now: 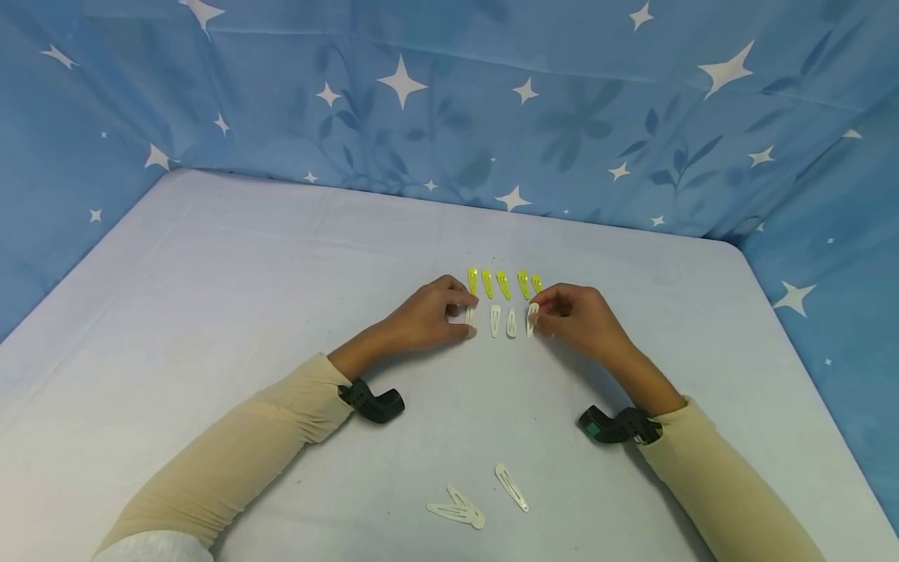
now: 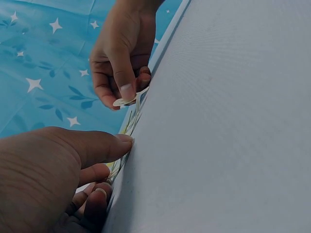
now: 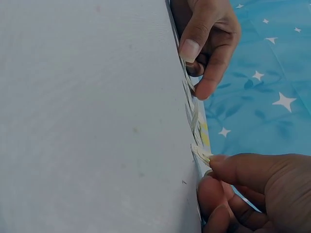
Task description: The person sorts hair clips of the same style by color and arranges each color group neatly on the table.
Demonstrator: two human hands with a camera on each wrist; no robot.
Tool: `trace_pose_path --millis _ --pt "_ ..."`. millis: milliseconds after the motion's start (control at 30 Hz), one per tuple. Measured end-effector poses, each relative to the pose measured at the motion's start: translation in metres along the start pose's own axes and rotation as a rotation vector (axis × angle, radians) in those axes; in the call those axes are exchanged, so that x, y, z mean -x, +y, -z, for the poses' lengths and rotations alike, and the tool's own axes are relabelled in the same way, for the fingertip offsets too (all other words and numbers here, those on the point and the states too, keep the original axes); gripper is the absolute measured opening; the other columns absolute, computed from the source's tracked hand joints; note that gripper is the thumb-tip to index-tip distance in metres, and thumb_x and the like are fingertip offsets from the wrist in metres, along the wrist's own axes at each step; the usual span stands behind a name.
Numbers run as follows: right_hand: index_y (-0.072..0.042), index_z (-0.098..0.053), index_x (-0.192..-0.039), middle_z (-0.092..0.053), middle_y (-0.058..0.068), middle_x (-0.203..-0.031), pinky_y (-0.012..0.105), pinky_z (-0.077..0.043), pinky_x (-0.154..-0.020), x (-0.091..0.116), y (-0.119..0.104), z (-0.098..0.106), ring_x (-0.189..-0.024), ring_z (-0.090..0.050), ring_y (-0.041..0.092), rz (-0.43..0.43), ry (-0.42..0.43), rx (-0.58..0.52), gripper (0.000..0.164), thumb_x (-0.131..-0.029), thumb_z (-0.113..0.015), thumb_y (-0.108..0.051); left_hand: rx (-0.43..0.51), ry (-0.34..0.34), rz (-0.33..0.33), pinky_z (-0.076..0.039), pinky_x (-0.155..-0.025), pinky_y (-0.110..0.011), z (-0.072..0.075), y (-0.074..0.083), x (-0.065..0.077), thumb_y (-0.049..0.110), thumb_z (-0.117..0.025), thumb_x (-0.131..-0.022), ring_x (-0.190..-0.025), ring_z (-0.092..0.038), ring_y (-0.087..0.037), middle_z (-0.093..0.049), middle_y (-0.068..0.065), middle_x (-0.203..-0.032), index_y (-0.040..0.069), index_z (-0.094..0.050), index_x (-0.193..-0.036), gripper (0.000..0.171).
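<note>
My left hand (image 1: 430, 314) has its thumb and index finger at the two ends of a white snap hair clip (image 1: 470, 315), pinching it lengthwise at the table surface. Between the hands lie two more white hair clips, one on the left (image 1: 495, 321) and one on the right (image 1: 511, 322). The right hand (image 1: 581, 318) pinches another white hair clip (image 1: 532, 320) between thumb and finger; the right wrist view shows this clip (image 3: 201, 154) tilted at the fingertips. Just beyond the white clips runs a row of several yellow hair clips (image 1: 502, 285).
Nearer the front of the white table (image 1: 246, 257) lie a single white clip (image 1: 511, 488) and two overlapping white clips (image 1: 458, 511). A blue star-patterned curtain (image 1: 449, 117) hangs behind the table and along its sides.
</note>
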State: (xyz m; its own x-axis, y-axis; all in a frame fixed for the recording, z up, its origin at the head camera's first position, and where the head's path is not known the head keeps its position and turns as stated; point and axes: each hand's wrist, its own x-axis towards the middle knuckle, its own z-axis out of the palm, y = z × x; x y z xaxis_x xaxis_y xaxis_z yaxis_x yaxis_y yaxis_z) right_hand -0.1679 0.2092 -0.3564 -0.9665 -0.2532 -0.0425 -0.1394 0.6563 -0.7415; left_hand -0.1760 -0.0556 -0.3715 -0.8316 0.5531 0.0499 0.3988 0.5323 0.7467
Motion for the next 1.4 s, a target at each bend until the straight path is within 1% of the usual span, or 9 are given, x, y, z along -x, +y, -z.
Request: trace_pose_path --millis 200,367,667,967,1100,1233,1400 --pt "-0.001 -0.068 -0.104 -0.064 0.009 -0.085 0.029 -0.047 -0.06 -0.0017 -0.0015 0.0003 -0.072 -0.059 0.022 -0.006 -0.011 0.018 0.019 -0.086 -0.07 -0.003 -0.001 0.011 0.0 -0.046 -0.082 -0.029 0.0015 0.0012 0.0006 0.016 -0.076 -0.086 -0.095 -0.052 -0.017 -0.052 -0.006 -0.117 0.003 -0.065 -0.126 0.044" --pt "0.0 -0.068 -0.104 -0.064 0.009 -0.085 0.029 -0.046 -0.062 -0.0003 -0.0021 0.0005 -0.073 -0.057 0.022 -0.033 -0.018 0.028 0.019 -0.086 -0.069 -0.003 0.0 0.004 -0.005 -0.045 -0.081 -0.029 0.0004 0.0013 -0.0003 0.016 -0.075 -0.086 -0.094 -0.052 -0.017 -0.052 -0.007 -0.117 0.003 -0.064 -0.127 0.044" --pt "0.0 -0.069 -0.103 -0.063 0.008 -0.083 0.031 -0.046 -0.065 0.0019 -0.004 -0.0029 -0.075 -0.056 0.022 -0.051 0.003 0.07 0.018 -0.085 -0.068 -0.003 0.005 0.002 0.0 -0.045 -0.079 -0.029 -0.001 0.0014 0.0 0.015 -0.075 -0.086 -0.092 -0.052 -0.017 -0.053 -0.007 -0.115 0.003 -0.065 -0.126 0.044" --pt "0.0 -0.069 -0.103 -0.063 0.008 -0.084 0.033 -0.045 -0.067 0.0032 -0.0051 -0.0031 -0.076 -0.056 0.022 -0.015 0.006 0.08 0.018 -0.085 -0.07 -0.003 -0.005 0.005 -0.005 -0.045 -0.08 -0.029 -0.0007 0.0009 -0.0006 0.016 -0.075 -0.086 -0.093 -0.052 -0.017 -0.053 -0.007 -0.116 0.003 -0.065 -0.125 0.043" --pt "0.0 -0.069 -0.104 -0.063 0.008 -0.085 0.034 -0.045 -0.068 0.0039 -0.0048 -0.0027 -0.077 -0.057 0.022 -0.013 0.006 0.077 0.019 -0.085 -0.069 -0.003 -0.009 0.002 -0.011 -0.045 -0.08 -0.029 -0.0009 0.001 -0.0004 0.015 -0.075 -0.086 -0.093 -0.053 -0.016 -0.053 -0.007 -0.116 0.003 -0.065 -0.126 0.042" --pt "-0.001 -0.069 -0.106 -0.062 0.008 -0.086 0.032 -0.046 -0.067 0.0045 -0.0039 -0.0018 -0.077 -0.056 0.022 -0.01 0.012 0.073 0.019 -0.087 -0.066 -0.003 -0.014 -0.002 -0.011 -0.046 -0.081 -0.028 -0.0015 0.0006 -0.0005 0.016 -0.075 -0.086 -0.094 -0.053 -0.016 -0.053 -0.007 -0.116 0.004 -0.065 -0.126 0.043" --pt "-0.001 -0.068 -0.106 -0.063 0.009 -0.081 0.031 -0.047 -0.062 0.005 -0.0041 -0.001 -0.071 -0.058 0.022 -0.027 0.024 0.024 0.016 -0.095 -0.06 -0.011 -0.015 -0.001 -0.014 -0.046 -0.082 -0.028 -0.0016 0.0009 -0.0002 0.016 -0.075 -0.086 -0.095 -0.054 -0.016 -0.053 -0.007 -0.117 0.003 -0.064 -0.126 0.043"
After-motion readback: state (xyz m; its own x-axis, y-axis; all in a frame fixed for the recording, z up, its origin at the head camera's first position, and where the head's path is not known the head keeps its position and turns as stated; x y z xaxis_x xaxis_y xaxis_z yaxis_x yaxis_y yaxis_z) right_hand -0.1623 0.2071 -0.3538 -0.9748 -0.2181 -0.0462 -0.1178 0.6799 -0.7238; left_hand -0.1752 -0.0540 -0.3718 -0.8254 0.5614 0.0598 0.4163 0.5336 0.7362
